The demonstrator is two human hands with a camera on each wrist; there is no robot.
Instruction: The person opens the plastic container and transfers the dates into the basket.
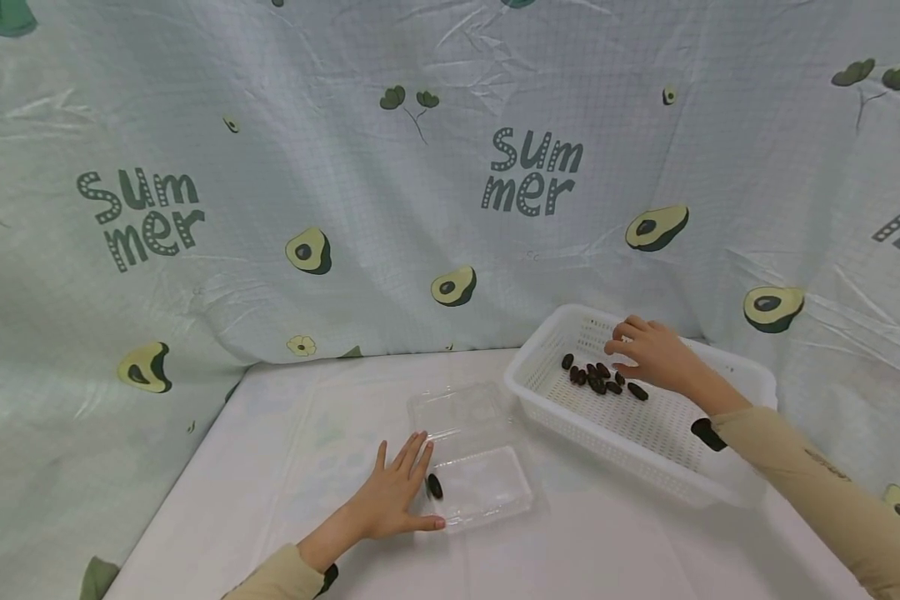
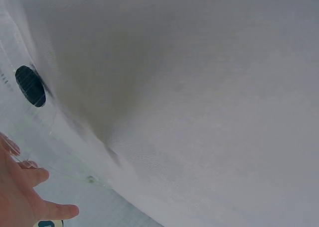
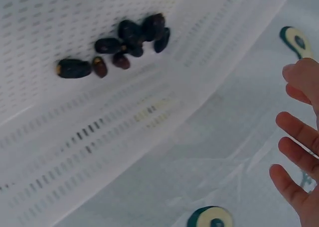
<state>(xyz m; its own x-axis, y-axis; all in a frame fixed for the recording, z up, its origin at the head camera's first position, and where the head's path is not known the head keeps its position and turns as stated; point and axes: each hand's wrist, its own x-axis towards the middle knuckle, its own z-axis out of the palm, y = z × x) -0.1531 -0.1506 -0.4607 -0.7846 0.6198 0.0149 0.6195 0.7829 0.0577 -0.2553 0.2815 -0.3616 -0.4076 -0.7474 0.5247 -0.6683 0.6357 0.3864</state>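
Note:
A clear plastic clamshell box lies with its lid folded back on the white table. One dark oval fruit, like a date, sits at the box's left side; the left wrist view also catches this date. Spread at that side, my left hand has its fingertips and thumb at the box's edge. Over the white basket hovers my right hand, fingers parted and slightly bent, nothing visible in them. Several dark dates lie loosely grouped on the basket's perforated floor.
Behind the table hangs a pale curtain printed with avocados and lettering. The basket's raised, slotted walls stand at the right, near the curtain, with the clamshell box to its left.

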